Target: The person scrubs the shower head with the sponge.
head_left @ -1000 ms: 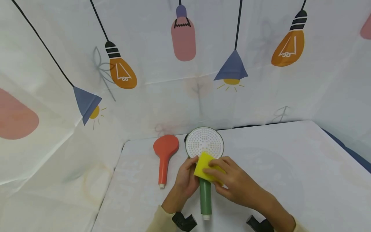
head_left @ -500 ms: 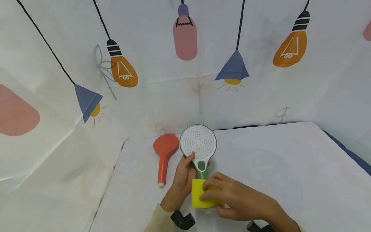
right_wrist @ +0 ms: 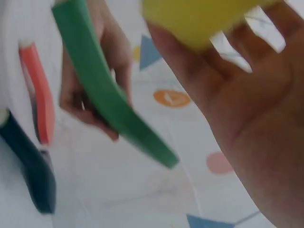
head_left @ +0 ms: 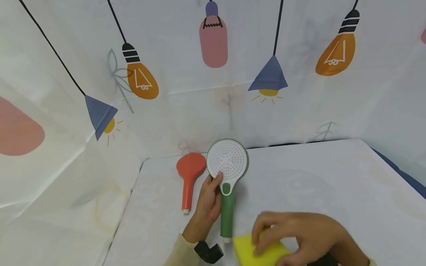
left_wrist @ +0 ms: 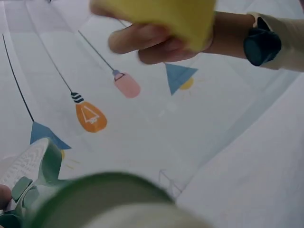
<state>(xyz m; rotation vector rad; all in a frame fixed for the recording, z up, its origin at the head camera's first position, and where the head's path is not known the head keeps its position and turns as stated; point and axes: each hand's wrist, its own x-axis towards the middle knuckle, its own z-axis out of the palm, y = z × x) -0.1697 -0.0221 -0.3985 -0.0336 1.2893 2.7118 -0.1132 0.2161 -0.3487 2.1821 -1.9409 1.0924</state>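
In the head view my left hand (head_left: pixel 207 205) grips the neck of a green shower head (head_left: pixel 227 212), its thumb on the edge of the white nozzle face. The face points up toward me and the handle slants down to a pale threaded end. To its lower right, my right hand (head_left: pixel 299 232) pinches a yellow sponge (head_left: pixel 247 252) between thumb and fingers, apart from the handle. The left wrist view has the sponge (left_wrist: pixel 175 19) blurred at the top. Seen side-on in the right wrist view, the shower head's green handle (right_wrist: pixel 95 71) runs past my left hand (right_wrist: pixel 116 57).
A red shower head (head_left: pixel 189 184) lies on the white table (head_left: pixel 316 192), left of the green one. A dark shower head (right_wrist: pixel 31 166) appears in the right wrist view. Behind the table hangs a white cloth (head_left: pixel 186 111) printed with lamps.
My right hand has drawn the sponge from near the nozzle face down along the handle, then off it to the lower right. The left hand keeps its grip; the shower head has shifted slightly left.
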